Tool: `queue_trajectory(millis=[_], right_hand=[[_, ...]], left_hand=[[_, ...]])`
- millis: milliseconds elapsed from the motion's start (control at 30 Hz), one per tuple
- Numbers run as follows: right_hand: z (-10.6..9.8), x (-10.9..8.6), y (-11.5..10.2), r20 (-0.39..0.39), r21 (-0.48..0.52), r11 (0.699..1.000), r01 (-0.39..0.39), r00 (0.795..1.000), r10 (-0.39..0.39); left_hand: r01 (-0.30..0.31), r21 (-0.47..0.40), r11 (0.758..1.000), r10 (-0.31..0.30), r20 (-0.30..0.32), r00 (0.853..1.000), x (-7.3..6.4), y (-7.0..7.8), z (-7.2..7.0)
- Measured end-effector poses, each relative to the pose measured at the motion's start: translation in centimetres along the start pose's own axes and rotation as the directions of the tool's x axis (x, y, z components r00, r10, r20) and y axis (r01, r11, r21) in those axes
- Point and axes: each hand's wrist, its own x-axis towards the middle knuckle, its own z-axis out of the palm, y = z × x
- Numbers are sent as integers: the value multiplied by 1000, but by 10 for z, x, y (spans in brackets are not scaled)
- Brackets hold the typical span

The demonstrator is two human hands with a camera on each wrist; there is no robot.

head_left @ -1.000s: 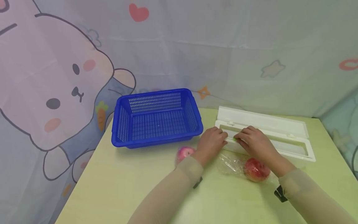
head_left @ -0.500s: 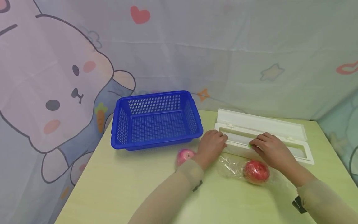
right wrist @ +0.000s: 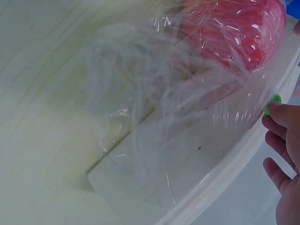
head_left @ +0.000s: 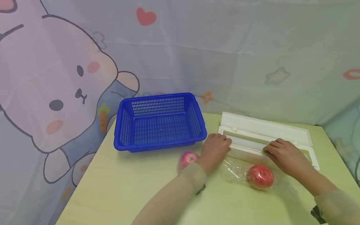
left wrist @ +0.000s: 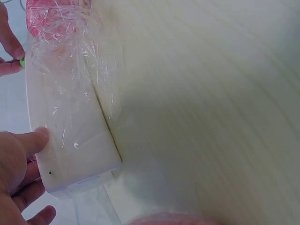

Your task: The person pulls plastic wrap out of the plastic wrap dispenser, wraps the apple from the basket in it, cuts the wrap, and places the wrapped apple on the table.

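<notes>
A long white cling film dispenser (head_left: 240,153) lies at the right, its lid (head_left: 267,127) tipped back and a white roll inside. My left hand (head_left: 216,149) grips its left end, the thumb (left wrist: 36,140) on the front face and the fingers on the other side. With my right hand (head_left: 287,157) I pinch a small green slide cutter (right wrist: 273,104) on the front rim, right of the middle. Clear film (right wrist: 136,93) hangs down the front and covers a red apple (head_left: 260,177) on the table before the box.
A blue plastic basket (head_left: 160,145) stands at the back left. A pink, apple-like fruit (head_left: 187,159) sits beside my left wrist, partly hidden by the forearm. A printed cloth (head_left: 174,47) hangs behind the table (head_left: 121,187).
My right hand has slid the green cutter to the right along the dispenser's rim, from near my left hand to past the middle. The left hand keeps its grip on the left end.
</notes>
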Motion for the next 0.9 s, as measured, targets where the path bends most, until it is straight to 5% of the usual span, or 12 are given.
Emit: queue_trajectory(millis=[900], right_hand=[[-31,-59,36,33,-162,986,44,999,-39]], left_hand=[[22,5,1000,-22,73,997,1,3,-6]])
